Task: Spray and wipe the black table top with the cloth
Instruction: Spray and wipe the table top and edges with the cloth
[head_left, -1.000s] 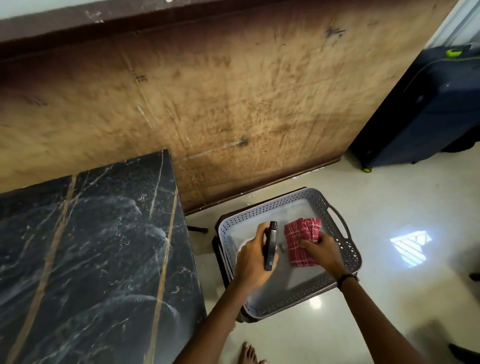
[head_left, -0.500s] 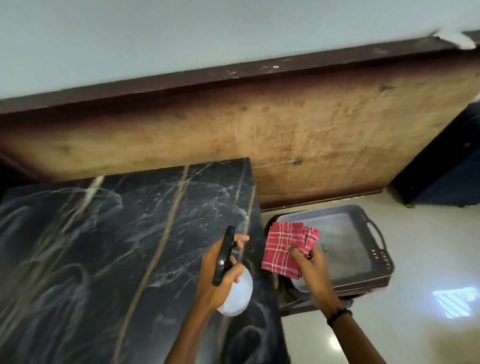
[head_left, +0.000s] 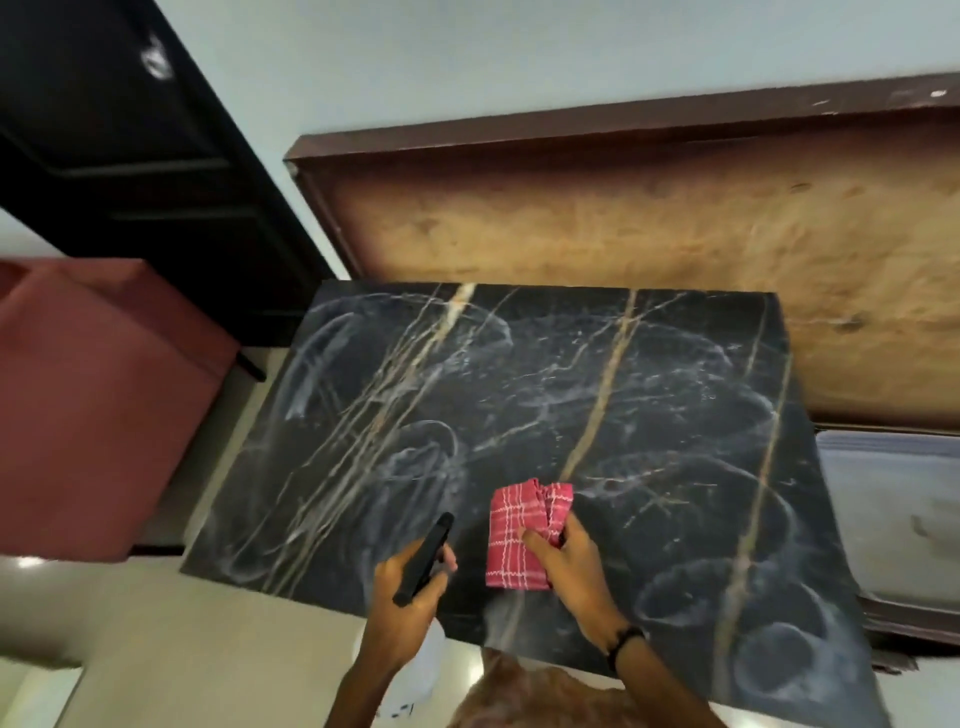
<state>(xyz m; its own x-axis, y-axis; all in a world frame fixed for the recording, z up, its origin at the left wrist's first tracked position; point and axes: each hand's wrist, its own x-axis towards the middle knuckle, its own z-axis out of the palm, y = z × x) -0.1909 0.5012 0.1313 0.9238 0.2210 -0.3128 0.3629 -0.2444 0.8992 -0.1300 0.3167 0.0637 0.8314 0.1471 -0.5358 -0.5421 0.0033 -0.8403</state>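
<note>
Broadly, a large wooden board (head_left: 649, 249) with a dark frame leans against the pale wall behind everything, its brown face scuffed and stained. To its left stands a dark door (head_left: 119, 145), and below that a reddish-brown upholstered seat (head_left: 88, 395) sits just beside the table's left edge.

Next in size, the black table top (head_left: 519, 415) fills the middle of the view: dark marble-like stone with tan veins running front to back, covered with whitish curved smears and rings. At its right edge a grey tray (head_left: 893, 509) lies lower down, partly cut off by the frame.

Over the near edge of the table, the right hand (head_left: 569, 551) pinches the cloth (head_left: 519, 535), a folded red piece with white check lines, thumb on top and fingers curled under its right side; the cloth hangs at or just above the stone, and contact cannot be told. A dark band (head_left: 623, 642) circles that wrist.

Just left of the cloth, the left hand (head_left: 410, 587) is wrapped around the spray bottle (head_left: 423, 558); its black head points toward the far left, while the pale body shows below the wrist.
</note>
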